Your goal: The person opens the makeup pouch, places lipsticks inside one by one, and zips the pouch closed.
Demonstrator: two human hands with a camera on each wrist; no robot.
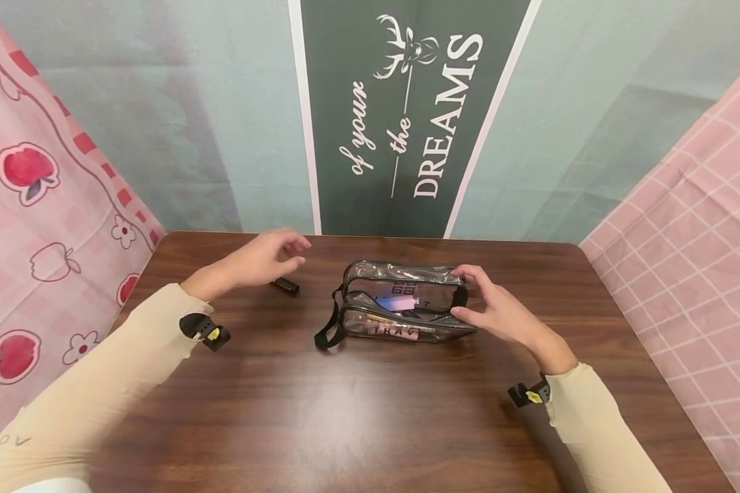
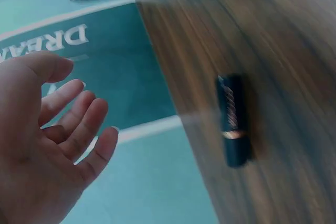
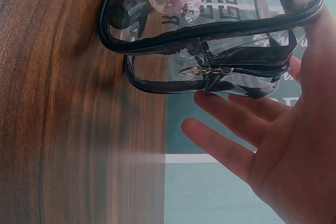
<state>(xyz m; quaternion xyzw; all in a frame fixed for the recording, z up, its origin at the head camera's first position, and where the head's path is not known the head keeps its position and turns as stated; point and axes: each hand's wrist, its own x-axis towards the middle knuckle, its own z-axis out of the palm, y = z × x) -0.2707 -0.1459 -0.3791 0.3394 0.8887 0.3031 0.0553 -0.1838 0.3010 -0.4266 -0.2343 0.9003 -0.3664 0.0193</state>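
A clear travel pouch (image 1: 434, 333) with black edging lies on the brown table, its zipped top gaping. Through the plastic show a blue-to-pink tube (image 1: 397, 302) and several other small cosmetics. At the pouch's right end my right hand (image 1: 499, 311) holds it, thumb at the near edge and fingers at the far edge. Zip pulls (image 3: 205, 71) hang at that end in the right wrist view. My left hand (image 1: 262, 259) is raised left of the pouch, fingers loosely bent with nothing in them. Close by it lies a black lipstick (image 2: 233, 121) with a gold band.
The wooden table (image 1: 345, 424) ends at a back edge against a grey-green curtain (image 1: 567, 137) with white lettering. Pink patterned cloth (image 1: 49, 205) hangs on the left, and pink checked cloth (image 1: 691, 226) on the right. A black strap (image 1: 328, 335) loops from the pouch's left end.
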